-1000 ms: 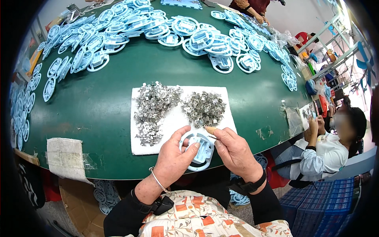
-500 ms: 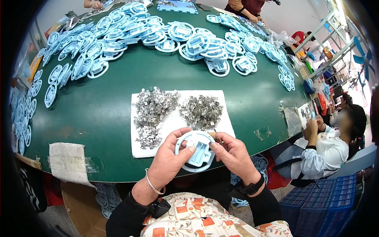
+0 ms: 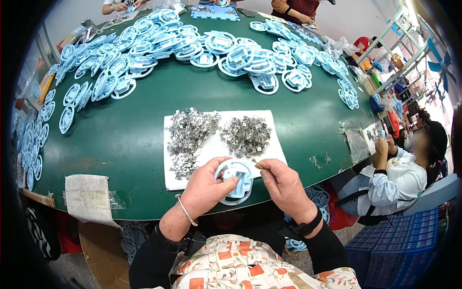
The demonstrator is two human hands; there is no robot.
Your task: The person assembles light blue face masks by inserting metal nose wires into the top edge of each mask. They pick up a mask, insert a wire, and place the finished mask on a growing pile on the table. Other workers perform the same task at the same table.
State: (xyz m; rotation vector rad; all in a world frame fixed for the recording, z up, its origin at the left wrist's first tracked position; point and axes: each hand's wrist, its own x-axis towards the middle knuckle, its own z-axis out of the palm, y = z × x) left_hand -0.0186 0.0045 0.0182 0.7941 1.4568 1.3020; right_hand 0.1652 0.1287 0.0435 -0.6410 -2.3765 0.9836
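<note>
Pale blue round plastic ring part (image 3: 235,180): flat outer hoop with a raised rectangular block in its middle, joined to the hoop by short arms. It sits at the near edge of the green round table (image 3: 134,139), over the front border of the white paper sheet (image 3: 211,149), held between both hands.

Left hand (image 3: 204,190): curled around the left and lower side of the ring, thumb laid across its centre block, fingers closed under it. A thin metal bangle (image 3: 185,209) sits on that wrist.

Right hand (image 3: 284,185): fingers bunched, thumb and forefinger pinched on a small brownish piece (image 3: 259,165) at the ring's upper right rim. The piece is too small to make out in shape. A black watch (image 3: 305,226) is on that wrist.

On the sheet: two heaps of small grey metal clips (image 3: 219,132), single clips not resolvable.

Hidden: the ring's lower left arc is behind the left palm; its underside is not seen. Far side of table: many more pale blue rings (image 3: 192,45), overlapping, count not readable. A seated person in a light blue shirt (image 3: 402,178) at right, cut off in part by the table edge.
</note>
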